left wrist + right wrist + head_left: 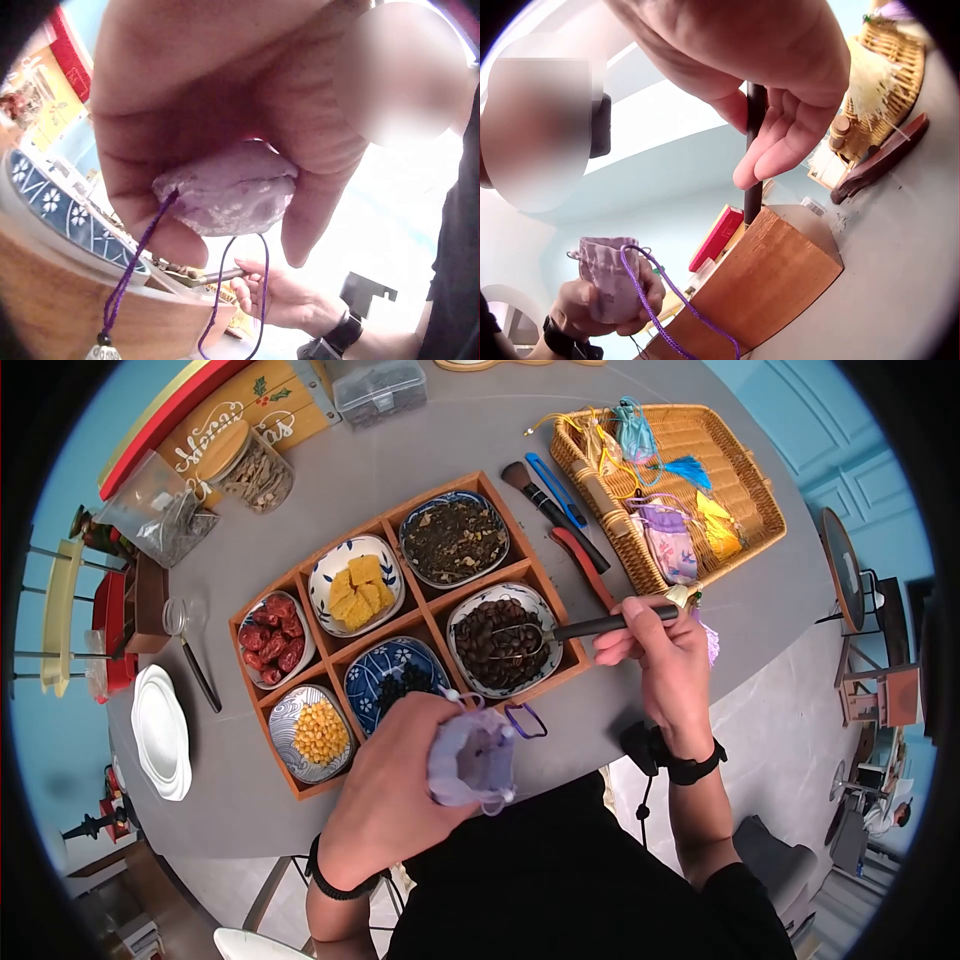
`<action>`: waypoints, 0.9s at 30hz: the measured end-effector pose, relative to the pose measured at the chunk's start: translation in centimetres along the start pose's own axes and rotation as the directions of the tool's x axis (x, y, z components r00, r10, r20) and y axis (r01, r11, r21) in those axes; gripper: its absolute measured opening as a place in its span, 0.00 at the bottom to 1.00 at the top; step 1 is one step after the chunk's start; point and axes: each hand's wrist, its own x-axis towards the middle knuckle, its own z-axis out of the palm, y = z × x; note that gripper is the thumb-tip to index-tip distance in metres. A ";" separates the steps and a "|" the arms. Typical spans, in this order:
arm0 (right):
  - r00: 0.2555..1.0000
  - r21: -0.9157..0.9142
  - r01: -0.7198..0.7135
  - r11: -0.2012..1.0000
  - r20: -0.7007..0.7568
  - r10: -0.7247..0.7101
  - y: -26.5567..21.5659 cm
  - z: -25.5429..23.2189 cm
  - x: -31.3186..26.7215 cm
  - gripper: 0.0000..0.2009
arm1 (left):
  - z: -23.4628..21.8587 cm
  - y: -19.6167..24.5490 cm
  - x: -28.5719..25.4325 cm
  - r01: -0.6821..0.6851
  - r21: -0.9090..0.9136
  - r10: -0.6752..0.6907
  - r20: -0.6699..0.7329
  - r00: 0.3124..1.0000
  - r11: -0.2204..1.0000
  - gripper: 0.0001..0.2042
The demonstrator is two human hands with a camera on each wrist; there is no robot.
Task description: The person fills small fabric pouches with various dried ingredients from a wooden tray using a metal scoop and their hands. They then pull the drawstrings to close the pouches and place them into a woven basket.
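Observation:
In the head view the left hand [395, 785] grips a small lavender drawstring pouch [472, 760], its mouth facing up and open. Purple cords hang from the pouch [232, 187] in the left wrist view. The right hand [665, 670] pinches the dark handle [610, 624] of a spoon, whose metal end lies among coffee beans [490, 632] in a patterned bowl. That bowl sits in the front right compartment of a wooden divided box [425, 605]. In the right wrist view the right hand [780, 82] holds the handle above the box corner.
Other compartments hold red dates [272, 640], yellow pieces [360, 592], dried leaves [455, 540], yellow kernels [320, 732] and dark grains [400, 688]. A wicker basket [745, 470] with pouches stands at the back right, beside a brush [530, 490], a blue cutter [556, 490] and a red-handled tool [580, 560].

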 end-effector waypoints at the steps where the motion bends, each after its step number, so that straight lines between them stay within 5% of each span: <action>1: 1.000 0.008 0.025 1.000 -0.017 -0.025 -0.1 -0.1 -0.1 0.10 | 0.1 -0.2 -0.1 0.040 0.013 -0.039 -0.048 0.998 0.999 0.31; 11: 0.960 -0.002 0.280 0.960 -0.027 -0.280 -5.0 -0.8 -1.9 0.10 | 0.7 -0.5 0.6 0.138 0.009 -0.135 -0.151 0.979 0.990 0.29; 15: 0.959 -0.094 0.263 0.960 0.131 -0.250 -7.7 1.2 -4.1 0.07 | 1.0 0.0 1.1 0.119 0.003 -0.117 -0.142 0.983 0.993 0.30; 18: 0.848 -0.268 0.427 0.864 0.451 -0.279 -8.2 1.9 -4.4 0.07 | 1.2 0.4 1.3 0.086 -0.063 -0.093 -0.129 0.987 0.994 0.31; 21: 0.787 -0.033 0.528 0.849 0.394 -0.474 -7.1 0.4 -4.0 0.08 | 1.0 0.2 1.0 0.079 -0.080 -0.089 -0.131 0.987 0.994 0.31; 23: 0.812 0.027 0.529 0.848 0.276 -0.515 -6.5 -0.9 -2.8 0.10 | 0.6 -0.2 0.5 0.075 -0.094 -0.080 -0.049 0.996 0.993 0.30; 25: 0.897 -0.086 0.424 0.902 0.180 -0.404 -5.9 -0.8 -1.5 0.09 | 0.9 -0.5 0.4 0.011 -0.065 -0.014 -0.043 0.999 0.998 0.31; 27: 0.920 -0.240 0.360 0.902 0.249 -0.301 -5.0 -0.1 -0.3 0.08 | 1.0 -0.4 0.5 -0.061 -0.037 0.060 -0.026 0.998 0.997 0.31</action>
